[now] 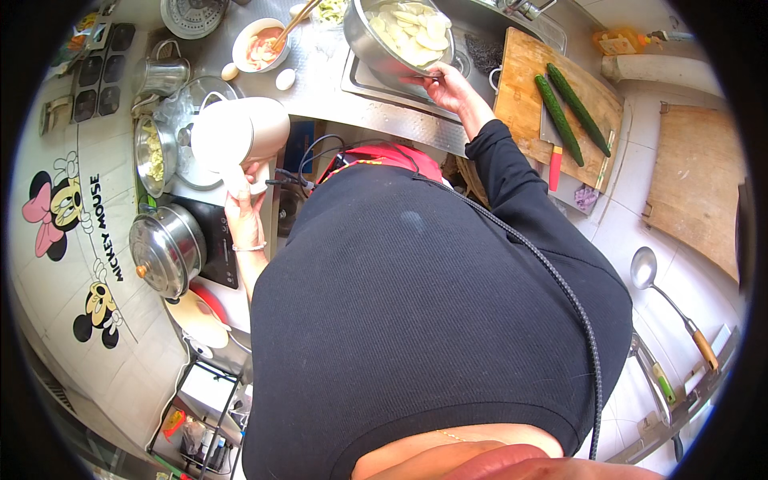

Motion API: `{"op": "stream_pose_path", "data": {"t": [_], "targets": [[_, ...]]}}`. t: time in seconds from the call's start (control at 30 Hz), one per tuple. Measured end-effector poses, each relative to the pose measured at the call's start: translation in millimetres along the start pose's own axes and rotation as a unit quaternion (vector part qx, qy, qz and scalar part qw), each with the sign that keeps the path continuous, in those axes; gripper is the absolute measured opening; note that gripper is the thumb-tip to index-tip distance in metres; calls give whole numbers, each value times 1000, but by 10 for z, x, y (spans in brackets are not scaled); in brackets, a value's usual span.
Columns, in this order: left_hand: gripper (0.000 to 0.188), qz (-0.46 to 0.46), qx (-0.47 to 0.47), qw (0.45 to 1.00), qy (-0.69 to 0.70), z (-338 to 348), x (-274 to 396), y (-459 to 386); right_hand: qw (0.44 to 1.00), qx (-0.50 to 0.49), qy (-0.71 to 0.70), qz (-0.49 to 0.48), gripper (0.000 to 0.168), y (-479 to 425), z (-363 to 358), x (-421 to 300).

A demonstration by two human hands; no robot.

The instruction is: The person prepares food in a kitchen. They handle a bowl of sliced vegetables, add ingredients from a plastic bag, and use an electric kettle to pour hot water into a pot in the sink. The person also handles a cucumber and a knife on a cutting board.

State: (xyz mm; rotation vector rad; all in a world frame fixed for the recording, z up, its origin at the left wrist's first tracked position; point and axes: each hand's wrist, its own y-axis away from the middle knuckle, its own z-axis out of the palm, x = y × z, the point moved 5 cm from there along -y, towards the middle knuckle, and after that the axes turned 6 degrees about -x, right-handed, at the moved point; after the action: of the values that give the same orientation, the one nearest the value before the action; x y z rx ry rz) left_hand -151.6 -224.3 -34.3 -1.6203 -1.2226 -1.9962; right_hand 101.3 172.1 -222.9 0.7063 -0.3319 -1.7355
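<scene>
My left hand (245, 210) is closed around the handle of a white pot (267, 129), which is held over the left counter. At the far counter, the fingers of my right hand (449, 89) grip the rim of a stainless steel basin (367, 33). Pale thin slices, apparently potato (414, 30), fill the basin, which tilts above the sink edge. Left of it stands a white bowl (239, 47) of reddish sliced food with wooden chopsticks (297, 24) resting in it. Two eggs lie near the bowl, a white egg (285, 79) and a brownish egg (230, 71).
A wooden cutting board (516, 78) on the right carries two cucumbers (559, 120) and a red-handled knife (555, 168). On the left, a lidded steel pot (171, 249) sits beside a black induction cooktop (219, 240). A metal bowl (170, 156) holds yellowish pieces. A ladle (672, 303) hangs at right.
</scene>
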Motion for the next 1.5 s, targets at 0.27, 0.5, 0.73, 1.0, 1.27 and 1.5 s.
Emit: {"op": "stream_pose_path", "data": {"t": [0.27, 0.5, 0.73, 1.0, 1.27, 1.5], "targets": [[44, 6, 5, 1000, 3, -17, -24, 32, 999, -12, -25, 19, 56, 104, 82, -4], [42, 7, 3, 1000, 3, 1, -11, 44, 993, -56, -91, 40, 52, 140, 143, 11], [38, 2, 1, 1000, 7, -62, -78, 31, 995, -34, -89, 27, 54, 190, 259, 25], [39, 8, 2, 1000, 7, -16, -29, 48, 999, 37, -14, -2, 46, -59, -283, 0], [37, -1, 23, 1000, 8, -15, -38, 33, 933, 264, 175, -173, 29, 177, -361, -238], [36, -1, 9, 1000, 15, 5, -11, 41, 889, 324, 210, -246, 28, 789, -220, -480]]}}
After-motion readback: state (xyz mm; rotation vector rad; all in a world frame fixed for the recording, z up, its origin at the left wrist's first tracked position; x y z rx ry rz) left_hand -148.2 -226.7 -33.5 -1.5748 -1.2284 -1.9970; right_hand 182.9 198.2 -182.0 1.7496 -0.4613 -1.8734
